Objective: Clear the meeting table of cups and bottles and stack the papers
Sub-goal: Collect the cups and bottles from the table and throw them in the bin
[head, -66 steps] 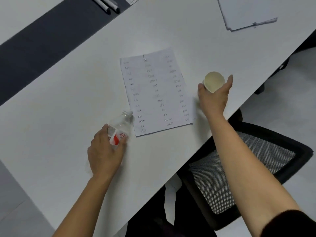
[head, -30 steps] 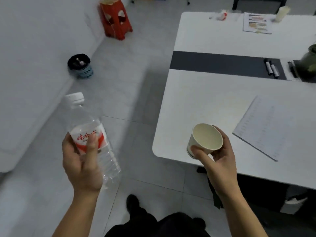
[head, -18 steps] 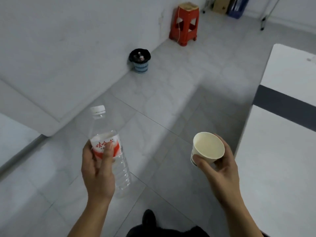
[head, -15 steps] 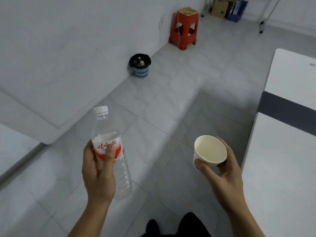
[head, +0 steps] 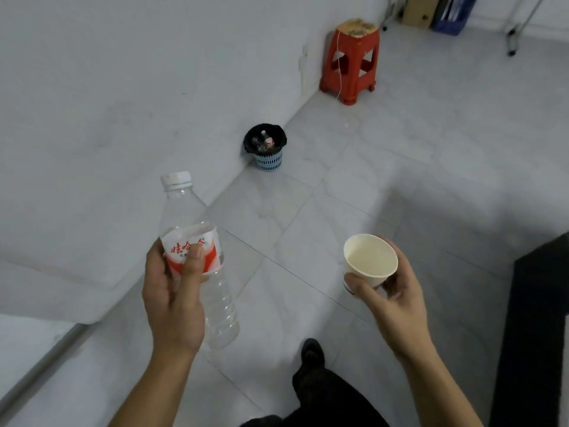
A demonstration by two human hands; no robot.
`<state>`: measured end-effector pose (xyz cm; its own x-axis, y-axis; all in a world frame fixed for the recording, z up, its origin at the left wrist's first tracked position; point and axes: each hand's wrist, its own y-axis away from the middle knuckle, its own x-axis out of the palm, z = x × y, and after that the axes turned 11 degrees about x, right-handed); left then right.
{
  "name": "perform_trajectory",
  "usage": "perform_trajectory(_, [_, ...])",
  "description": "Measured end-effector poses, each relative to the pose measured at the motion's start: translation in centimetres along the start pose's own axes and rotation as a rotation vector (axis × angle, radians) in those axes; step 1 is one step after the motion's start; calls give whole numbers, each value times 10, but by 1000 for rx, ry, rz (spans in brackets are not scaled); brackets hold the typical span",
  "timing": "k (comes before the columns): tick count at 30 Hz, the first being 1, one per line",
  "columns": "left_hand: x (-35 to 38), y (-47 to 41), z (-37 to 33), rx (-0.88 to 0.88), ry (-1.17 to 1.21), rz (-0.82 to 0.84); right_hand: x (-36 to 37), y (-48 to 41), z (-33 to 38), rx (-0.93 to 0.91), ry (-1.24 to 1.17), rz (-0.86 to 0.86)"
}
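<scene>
My left hand (head: 174,300) grips a clear plastic bottle (head: 187,217) with a white cap and a red and white label, held upright at chest height. In my right hand (head: 395,298) sits an empty white paper cup (head: 369,257), mouth up, pinched between thumb and fingers. Both hang over the grey tiled floor. A small blue waste bin (head: 267,147) with a black liner stands ahead against the wall, with bottles inside it. The papers are out of view.
A dark edge of the meeting table (head: 535,318) shows at the right. A red plastic stool (head: 351,61) stands by the wall beyond the bin. Boxes and a metal stand sit at the far back. My leg and shoe (head: 312,354) are below.
I have turned away from the table with the bottle and cup lifted off it. The bin and stool have come nearer, and the table has slid out to the right edge.
</scene>
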<state>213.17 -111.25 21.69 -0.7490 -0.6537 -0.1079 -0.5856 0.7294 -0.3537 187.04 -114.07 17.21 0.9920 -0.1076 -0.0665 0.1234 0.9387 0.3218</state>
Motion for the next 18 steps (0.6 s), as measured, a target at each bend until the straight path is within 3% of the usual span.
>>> perform_trajectory(8, [49,-139,39,-3,-42,-98,95,-168,101,-102,96,181])
perform_trajectory(18, [150,-368,152,-70,-15,-98,211,-400,154,-38,169,144])
